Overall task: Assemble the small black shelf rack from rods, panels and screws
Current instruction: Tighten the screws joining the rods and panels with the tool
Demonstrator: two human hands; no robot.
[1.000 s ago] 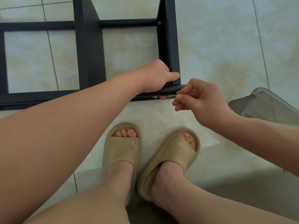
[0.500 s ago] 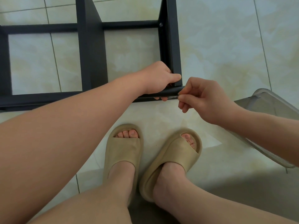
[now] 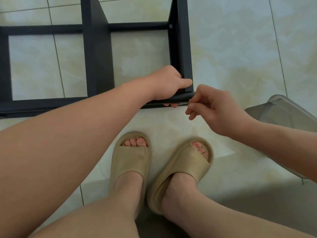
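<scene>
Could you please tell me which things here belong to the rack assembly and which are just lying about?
Part of the job: black rack frame; near rod, gripped by the left hand; end panel; fitted screw; small metal piece pinched by the right hand at the rod's end.
Just about: clear plastic bin; beige slippers, worn; tiled floor.

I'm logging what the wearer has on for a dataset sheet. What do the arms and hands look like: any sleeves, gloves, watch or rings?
Both arms are bare as far as the picture shows: no sleeve reaches the left forearm or the right forearm. The left hand and the right hand are ungloved, with no ring, watch, bracelet or tape in sight.
</scene>
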